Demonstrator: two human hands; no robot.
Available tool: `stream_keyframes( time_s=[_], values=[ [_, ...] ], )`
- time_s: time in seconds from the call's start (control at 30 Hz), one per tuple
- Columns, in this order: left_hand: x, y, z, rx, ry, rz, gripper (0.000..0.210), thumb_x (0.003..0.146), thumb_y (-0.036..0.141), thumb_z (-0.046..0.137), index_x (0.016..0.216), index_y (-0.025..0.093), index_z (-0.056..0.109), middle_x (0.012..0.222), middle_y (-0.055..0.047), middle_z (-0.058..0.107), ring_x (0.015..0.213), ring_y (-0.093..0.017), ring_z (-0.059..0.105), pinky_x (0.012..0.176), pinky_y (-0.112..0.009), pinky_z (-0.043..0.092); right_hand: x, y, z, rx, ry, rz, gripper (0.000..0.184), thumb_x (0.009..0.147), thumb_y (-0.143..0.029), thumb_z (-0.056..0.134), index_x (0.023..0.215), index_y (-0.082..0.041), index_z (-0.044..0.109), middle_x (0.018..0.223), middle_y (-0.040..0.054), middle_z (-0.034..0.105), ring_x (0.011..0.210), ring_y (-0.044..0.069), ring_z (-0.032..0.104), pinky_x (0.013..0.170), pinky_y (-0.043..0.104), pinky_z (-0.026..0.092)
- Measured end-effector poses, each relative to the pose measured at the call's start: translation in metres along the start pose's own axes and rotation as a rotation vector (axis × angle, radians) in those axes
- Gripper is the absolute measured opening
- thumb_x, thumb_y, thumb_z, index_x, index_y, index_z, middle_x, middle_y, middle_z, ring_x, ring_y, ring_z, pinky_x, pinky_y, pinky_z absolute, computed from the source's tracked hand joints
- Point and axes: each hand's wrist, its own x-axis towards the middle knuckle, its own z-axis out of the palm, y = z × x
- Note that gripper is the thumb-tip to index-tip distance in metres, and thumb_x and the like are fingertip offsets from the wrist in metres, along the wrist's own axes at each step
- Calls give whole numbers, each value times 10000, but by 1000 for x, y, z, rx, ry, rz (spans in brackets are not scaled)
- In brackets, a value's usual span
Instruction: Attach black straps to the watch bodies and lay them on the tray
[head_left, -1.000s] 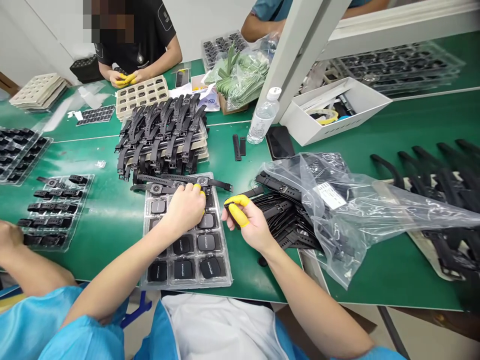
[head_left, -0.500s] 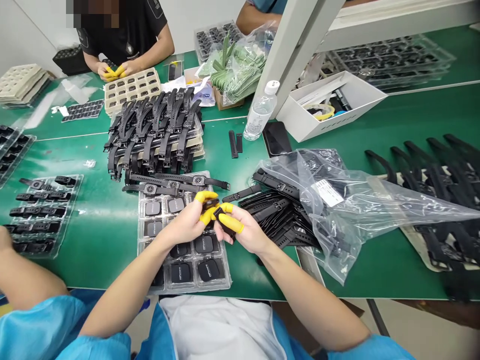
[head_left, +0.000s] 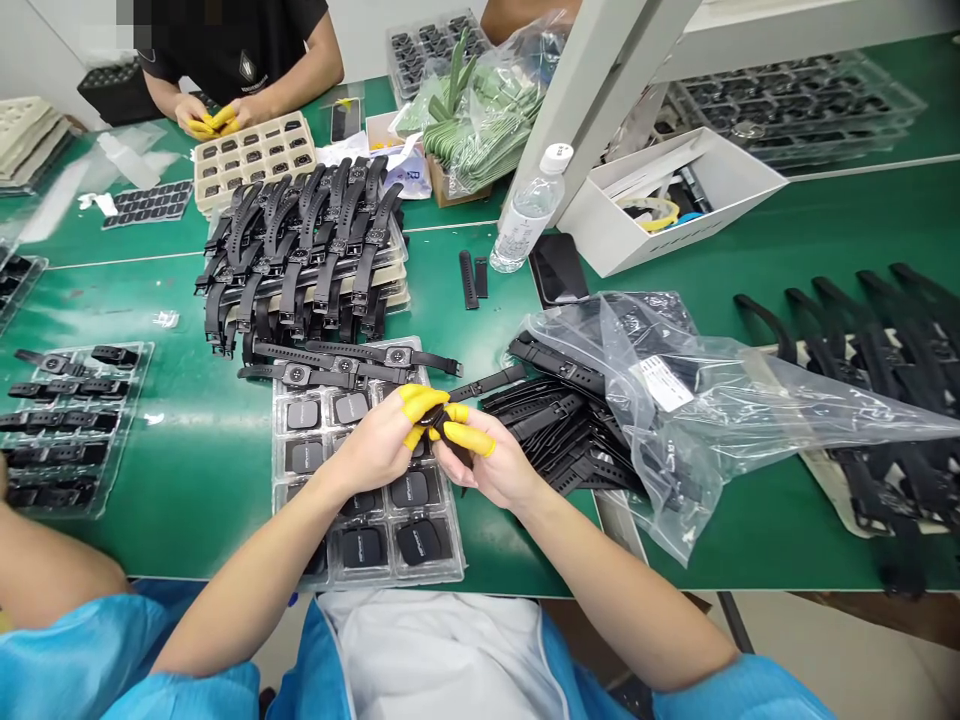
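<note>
Left hand (head_left: 379,445) and right hand (head_left: 487,465) brought together above the far end of a clear tray of watch bodies (head_left: 375,545), yellow finger cots on thumbs and forefingers. Between the fingertips, a small black watch body (head_left: 435,420), pinched in a narrow grip from both sides: left grip closed on it from 9 o'clock, right grip closed on it from 3 o'clock, with what looks like a strap end hanging under the right palm. At 12 o'clock from the hands, two strapped watches (head_left: 352,365) lying flat across the tray's far edge, and beyond them a stack of trays loaded with strapped watches (head_left: 307,250). At 3 o'clock, a pile of loose black straps (head_left: 559,430) spilling from a clear plastic bag (head_left: 697,410) on the green desk (head_left: 210,450). At 1 o'clock, a water bottle (head_left: 529,215) beside a white box (head_left: 667,205). At 9 o'clock, another clear tray of parts (head_left: 64,425). At 11 o'clock across the desk, another person's hands (head_left: 206,118) over a beige tray (head_left: 251,160).
</note>
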Motion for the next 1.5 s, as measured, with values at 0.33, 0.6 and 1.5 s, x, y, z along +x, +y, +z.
stream_keyframes(
  time_s=[0.33, 0.6, 1.5],
  values=[
    [1, 3, -2, 83, 15, 28, 480, 1036, 111, 391, 1502, 210, 445, 1304, -149, 621, 1250, -259, 604, 1032, -455, 567, 1, 0, -1, 103, -37, 22, 296, 902, -454, 721, 917, -197, 575, 475, -77, 537, 364, 65, 306, 378, 198, 224],
    [5, 17, -12, 231, -55, 25, 417, 1026, 210, 432, 1429, 141, 511, 1170, -158, 625, 1100, -278, 589, 967, -473, 562, 0, -5, -1, 103, -6, 95, 294, 901, -423, 734, 850, -200, 549, 470, -85, 515, 361, 47, 283, 371, 177, 190],
    [15, 3, -11, -634, 653, -594, 322, 942, 428, 732, 1153, 227, 594, 1138, -85, 790, 643, -157, 754, 511, -246, 603, 0, -27, -17, -281, 97, -6, 358, 898, -514, 731, 905, -219, 528, 609, -84, 538, 414, 70, 390, 410, 218, 328]
  ],
)
